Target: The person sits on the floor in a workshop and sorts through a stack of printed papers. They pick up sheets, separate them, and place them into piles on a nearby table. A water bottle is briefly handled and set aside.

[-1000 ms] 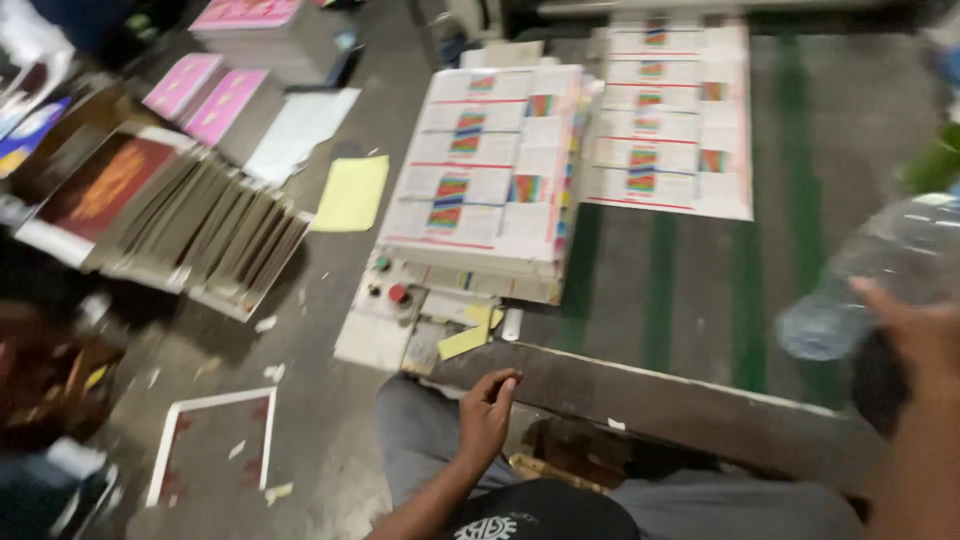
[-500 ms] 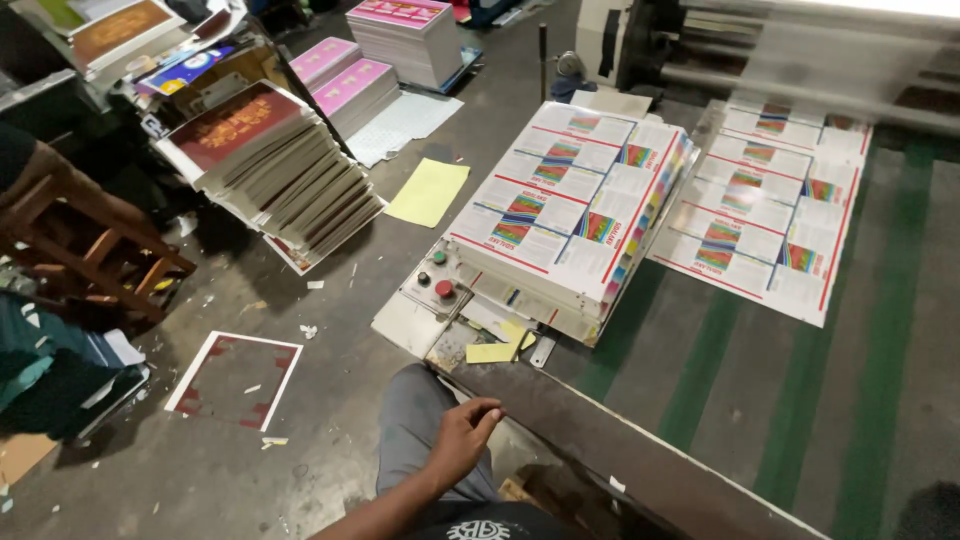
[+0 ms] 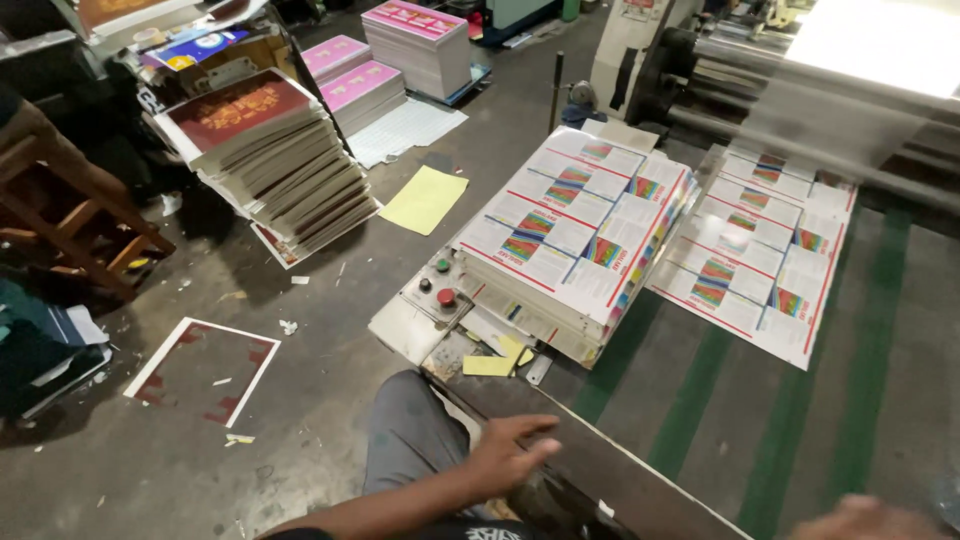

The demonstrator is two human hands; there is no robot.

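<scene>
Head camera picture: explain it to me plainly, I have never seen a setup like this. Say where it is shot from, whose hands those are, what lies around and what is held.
There is no robot. A person wears one camera on the head, so you look down over their own body. The left hand hovers open, fingers spread, above a dark table edge and holds nothing. The right hand barely shows at the bottom corner, blurred; whether it holds anything cannot be told.

Ahead sits a thick stack of printed sheets with colourful striped blocks, beside a small control panel with red and green buttons. A single printed sheet lies farther right on the green-striped belt, under machine rollers. On the floor stand a slumped red-topped pile, pink stacks and a loose yellow paper.
</scene>
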